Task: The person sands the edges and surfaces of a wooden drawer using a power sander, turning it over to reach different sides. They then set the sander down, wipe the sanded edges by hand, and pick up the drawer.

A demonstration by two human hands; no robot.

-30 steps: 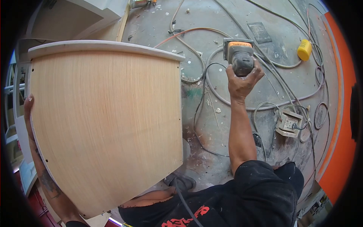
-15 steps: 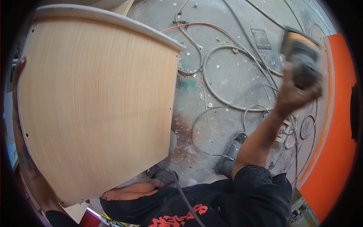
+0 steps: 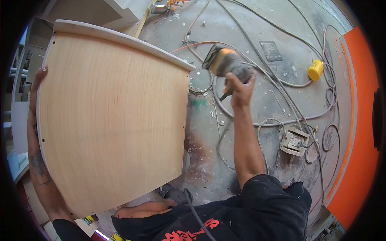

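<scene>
Because the wooden panel [image 3: 112, 120] is broad and leans across the left of my view, I read the left hand [image 3: 39, 75], up at its far left edge, as there to steady it, with that arm running down along the curved side. I see fingertips at the rim, but cannot tell how tightly the hand is closed, as much of it is hidden. Along the panel's far edge runs a pale lip [image 3: 120, 40], whose right corner juts slightly past the face and looks like the spot to mind when swinging a tool in. To the right of the panel, a strip of stained floor [image 3: 205, 136] gives me sideways room. Over its far part the right hand [image 3: 242, 92] grips the sander [image 3: 229, 66], blurred and apart from the panel, held out, I judge, so its pad stays off the wood. Nearer, a dark cord [image 3: 197, 215] crosses the black shirt [image 3: 273, 205]. Farther right, looped hoses [image 3: 265, 123] spread over the floor beside the outlet box [image 3: 295, 141] and the yellow connector [image 3: 315, 70], which could snag a foot or lead, and the orange board [image 3: 350, 120] bounds that side.
</scene>
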